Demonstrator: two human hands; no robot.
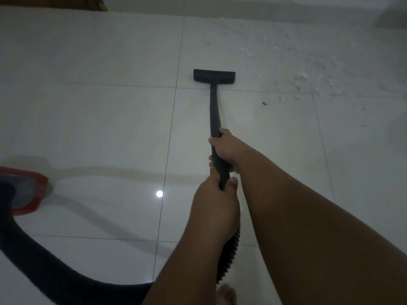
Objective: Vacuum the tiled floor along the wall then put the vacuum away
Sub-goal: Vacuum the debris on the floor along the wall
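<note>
A black vacuum wand [214, 106] slants away from me, and its flat black floor head [214, 75] rests on the white tiled floor [88, 117]. My right hand [226, 148] grips the wand at mid-length. My left hand [217, 194] grips its lower end, just where the ribbed black hose [229, 254] joins. The hose loops back along the bottom to the red and grey vacuum body [24, 190] at the left edge. White scraps and dust [308, 71] lie scattered right of the head, near the wall base [242, 12].
A small dark speck [264, 103] lies on the tile right of the wand. A brown wooden edge [97, 2] shows at the top left. My bare toes [226, 292] show at the bottom. A ceiling light reflects on the glossy tile [159, 193].
</note>
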